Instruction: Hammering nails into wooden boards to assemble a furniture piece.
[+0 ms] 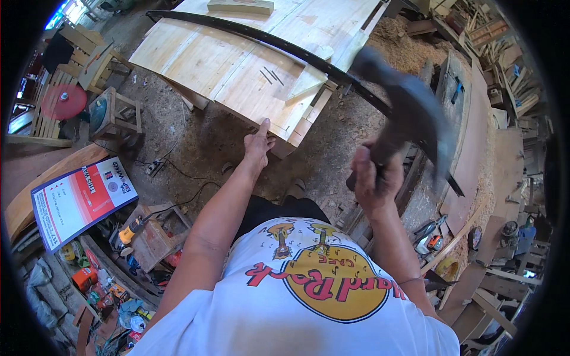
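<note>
In my right hand (380, 178) is a hammer (409, 101), closed around its handle. Its dark head is raised and smeared by motion, to the right of a pale wooden panel (219, 71). My left hand (259, 148) is at the panel's near edge, one finger on top and the others curled against the side. Several loose nails (272, 76) lie on the panel. A small nail-like mark (288, 127) shows near its corner. Across the panel runs a long dark metal bar (255, 38) with holes, partly hidden by the hammer.
A short wood block (240, 6) lies at the panel's far side. Sawdust (392, 50) is heaped beyond it. On the left are a wooden stool (122, 113), a yellow power tool (129, 231) and a printed board (83, 199). Another power tool (428, 240) lies right, near scrap boards.
</note>
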The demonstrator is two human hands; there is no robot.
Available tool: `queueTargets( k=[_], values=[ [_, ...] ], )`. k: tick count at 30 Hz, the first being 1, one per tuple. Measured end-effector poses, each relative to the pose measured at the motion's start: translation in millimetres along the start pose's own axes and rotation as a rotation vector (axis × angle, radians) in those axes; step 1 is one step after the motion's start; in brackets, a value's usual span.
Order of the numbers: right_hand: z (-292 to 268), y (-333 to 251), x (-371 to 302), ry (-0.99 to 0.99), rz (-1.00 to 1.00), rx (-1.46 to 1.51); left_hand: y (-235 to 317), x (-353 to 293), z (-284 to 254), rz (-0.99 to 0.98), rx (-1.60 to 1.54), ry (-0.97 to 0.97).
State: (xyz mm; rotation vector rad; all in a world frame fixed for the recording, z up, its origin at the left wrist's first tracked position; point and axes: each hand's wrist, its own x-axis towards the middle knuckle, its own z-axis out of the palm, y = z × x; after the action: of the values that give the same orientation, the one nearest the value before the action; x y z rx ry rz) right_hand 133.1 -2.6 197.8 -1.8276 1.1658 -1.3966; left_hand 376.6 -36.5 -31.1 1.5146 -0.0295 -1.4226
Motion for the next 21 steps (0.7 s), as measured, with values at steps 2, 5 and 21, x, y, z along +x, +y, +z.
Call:
queueTargets(
  k=[2,5,21],
  values=[
    [2.9,-3.5,3.8,-0.174,0.057,-0.343,-4.8,-1.3,-17.3,0.107,0.132,-0.010],
    [1.3,-0.4,4.1,-0.323,0.268,-0.413,-15.4,-24.6,-13.6,0.512,0.393,0.065],
    [100.9,27.3,100.1,-0.929,-0.443,-1.331,20.5,-66.9,-6.4,1.262,0.932,-0.007]
  ],
)
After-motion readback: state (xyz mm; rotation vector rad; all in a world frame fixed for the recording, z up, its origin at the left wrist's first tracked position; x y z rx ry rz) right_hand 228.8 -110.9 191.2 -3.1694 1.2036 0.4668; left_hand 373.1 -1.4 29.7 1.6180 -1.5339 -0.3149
